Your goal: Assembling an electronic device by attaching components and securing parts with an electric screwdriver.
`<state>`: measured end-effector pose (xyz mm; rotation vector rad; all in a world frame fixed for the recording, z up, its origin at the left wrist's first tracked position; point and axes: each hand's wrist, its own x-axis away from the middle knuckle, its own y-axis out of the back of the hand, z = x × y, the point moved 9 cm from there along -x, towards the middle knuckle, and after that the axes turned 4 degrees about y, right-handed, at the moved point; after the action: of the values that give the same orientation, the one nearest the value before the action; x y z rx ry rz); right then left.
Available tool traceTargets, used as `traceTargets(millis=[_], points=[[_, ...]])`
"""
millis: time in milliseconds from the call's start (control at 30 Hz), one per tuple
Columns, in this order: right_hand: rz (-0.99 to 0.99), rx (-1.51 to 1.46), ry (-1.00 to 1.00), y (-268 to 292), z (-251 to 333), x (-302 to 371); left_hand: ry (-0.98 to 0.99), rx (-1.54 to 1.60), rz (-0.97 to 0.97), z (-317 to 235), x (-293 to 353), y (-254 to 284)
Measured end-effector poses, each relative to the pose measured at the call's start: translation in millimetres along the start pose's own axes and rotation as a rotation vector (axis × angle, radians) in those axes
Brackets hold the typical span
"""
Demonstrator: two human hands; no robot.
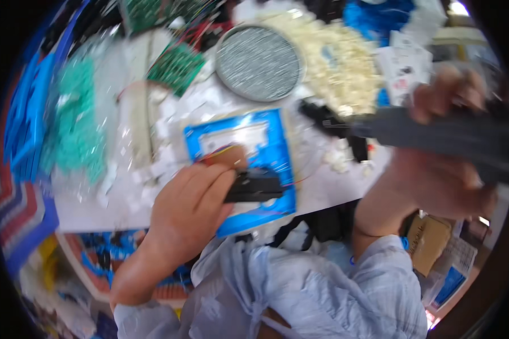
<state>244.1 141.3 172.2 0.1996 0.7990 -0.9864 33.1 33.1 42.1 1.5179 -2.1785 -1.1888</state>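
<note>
Pale sleeves, two busy hands above crowded tabletop (322, 195).
Left hand (189, 209) pinching black part (254, 186) over blue tray (266, 141); right hand (441, 169) gripping dark tool (435, 135); red wires still loose, assembly apparently unfinished.

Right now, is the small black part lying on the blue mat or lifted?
Cannot tell: the left hand fingers grip the small black part over the blue mat; contact unclear.
</note>
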Motion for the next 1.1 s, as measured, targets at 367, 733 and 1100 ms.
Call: traceTargets(millis=[367, 733, 1100], points=[[-0.306, 0.240, -0.075, 58.3, -16.1, -9.6, 0.038, 0.006, 0.001, -7.1, -2.8, -2.3], [-0.276, 0.335, 0.036, 40.4, -5.8, -5.8, 0.021, 0.007, -0.006, -3.5, -0.5, -1.1], [0.009, -0.061, -0.129, -22.8, -27.5, -3.9, 0.009, 0.025, 0.008, -1.7, -0.1, 1.3]])
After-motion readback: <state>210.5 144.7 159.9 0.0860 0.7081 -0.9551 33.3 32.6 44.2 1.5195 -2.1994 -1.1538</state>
